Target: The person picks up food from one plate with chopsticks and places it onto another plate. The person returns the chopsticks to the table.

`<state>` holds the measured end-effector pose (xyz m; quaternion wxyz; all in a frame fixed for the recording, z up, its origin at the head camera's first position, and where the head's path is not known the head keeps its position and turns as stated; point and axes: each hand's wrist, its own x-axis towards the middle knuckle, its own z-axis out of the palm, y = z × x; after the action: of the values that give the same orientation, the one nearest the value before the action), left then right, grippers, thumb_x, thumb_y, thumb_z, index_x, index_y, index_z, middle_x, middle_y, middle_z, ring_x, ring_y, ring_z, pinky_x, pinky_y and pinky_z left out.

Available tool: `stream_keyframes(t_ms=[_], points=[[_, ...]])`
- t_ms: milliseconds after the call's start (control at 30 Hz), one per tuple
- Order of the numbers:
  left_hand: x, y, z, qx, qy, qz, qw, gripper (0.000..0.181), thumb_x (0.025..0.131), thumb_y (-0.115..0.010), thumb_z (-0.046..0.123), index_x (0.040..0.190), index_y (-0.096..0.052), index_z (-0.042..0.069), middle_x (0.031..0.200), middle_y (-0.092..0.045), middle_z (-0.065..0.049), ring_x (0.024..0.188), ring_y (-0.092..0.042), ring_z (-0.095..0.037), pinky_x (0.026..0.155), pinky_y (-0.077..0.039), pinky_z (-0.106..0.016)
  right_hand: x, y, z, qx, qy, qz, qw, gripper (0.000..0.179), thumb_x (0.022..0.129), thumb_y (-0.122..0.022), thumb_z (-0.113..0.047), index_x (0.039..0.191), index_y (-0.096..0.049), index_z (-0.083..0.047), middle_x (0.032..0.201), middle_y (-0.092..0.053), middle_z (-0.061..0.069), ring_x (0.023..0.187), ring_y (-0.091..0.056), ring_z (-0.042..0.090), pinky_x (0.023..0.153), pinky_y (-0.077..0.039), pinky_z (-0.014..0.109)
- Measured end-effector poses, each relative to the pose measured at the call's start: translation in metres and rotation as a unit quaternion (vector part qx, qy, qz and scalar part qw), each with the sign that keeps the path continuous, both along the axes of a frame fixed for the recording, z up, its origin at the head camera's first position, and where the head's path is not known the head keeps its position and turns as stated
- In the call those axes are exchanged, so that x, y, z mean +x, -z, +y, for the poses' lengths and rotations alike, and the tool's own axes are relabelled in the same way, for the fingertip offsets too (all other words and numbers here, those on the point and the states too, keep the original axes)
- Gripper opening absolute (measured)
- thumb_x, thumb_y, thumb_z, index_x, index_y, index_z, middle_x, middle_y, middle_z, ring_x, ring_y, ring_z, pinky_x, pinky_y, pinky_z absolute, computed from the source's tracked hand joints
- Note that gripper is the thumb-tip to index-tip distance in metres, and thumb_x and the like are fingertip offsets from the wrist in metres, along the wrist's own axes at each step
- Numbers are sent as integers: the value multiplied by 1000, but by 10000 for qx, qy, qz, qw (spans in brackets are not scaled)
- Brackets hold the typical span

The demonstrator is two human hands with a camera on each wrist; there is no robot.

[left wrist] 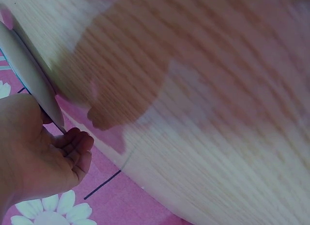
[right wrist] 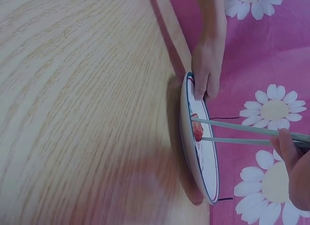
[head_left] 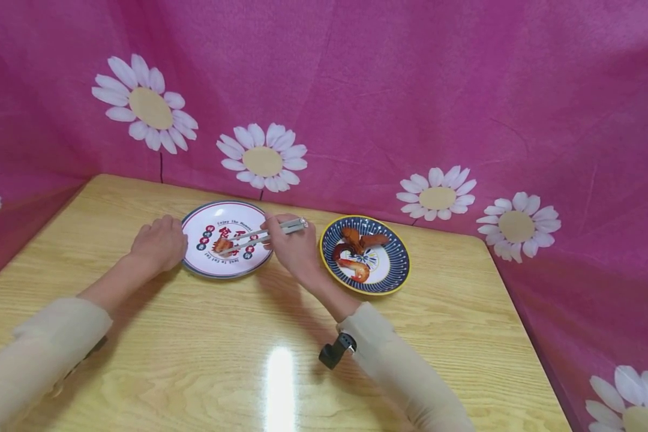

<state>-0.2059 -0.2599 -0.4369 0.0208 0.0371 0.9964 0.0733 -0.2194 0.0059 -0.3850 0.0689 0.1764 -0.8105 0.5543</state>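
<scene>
My left hand [head_left: 159, 243] grips the left rim of a white plate [head_left: 197, 237] with red and dark printed characters. In the left wrist view its fingers [left wrist: 72, 150] curl at the plate's edge. My right hand [head_left: 294, 243] holds a pair of pale chopsticks [head_left: 286, 227] over the plate's right side. A small reddish-orange piece of food [head_left: 222, 245] sits near the plate's middle. In the right wrist view the chopstick tips lie at both ends of that food piece [right wrist: 197, 130].
To the right of my right hand stands a blue-patterned dish [head_left: 396, 264] with a yellow rim. It holds a shrimp [head_left: 356, 269] and brown food pieces [head_left: 359, 240]. A pink flowered cloth [head_left: 351, 108] hangs behind the wooden table [head_left: 221, 336].
</scene>
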Motion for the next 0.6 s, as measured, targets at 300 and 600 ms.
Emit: stream_keyframes(t_ms=[300, 600], points=[[0, 0, 1, -23, 5, -21, 10000, 44, 103, -37, 15, 122, -39, -25, 108, -46, -34, 102, -48, -46, 87, -42, -58, -1, -1, 11, -667, -114, 179, 9976, 32, 100, -61, -18, 83, -74, 6, 77, -72, 18, 60, -71, 29, 56, -58, 41], [0, 0, 0, 14, 13, -38, 10000, 44, 103, -37, 14, 121, -40, -26, 107, -47, -34, 101, -48, -46, 86, -43, -58, -2, -2, 25, -811, -173, 246, 9963, 33, 100, -59, -18, 87, -73, 9, 83, -72, 20, 62, -71, 29, 57, -59, 40]])
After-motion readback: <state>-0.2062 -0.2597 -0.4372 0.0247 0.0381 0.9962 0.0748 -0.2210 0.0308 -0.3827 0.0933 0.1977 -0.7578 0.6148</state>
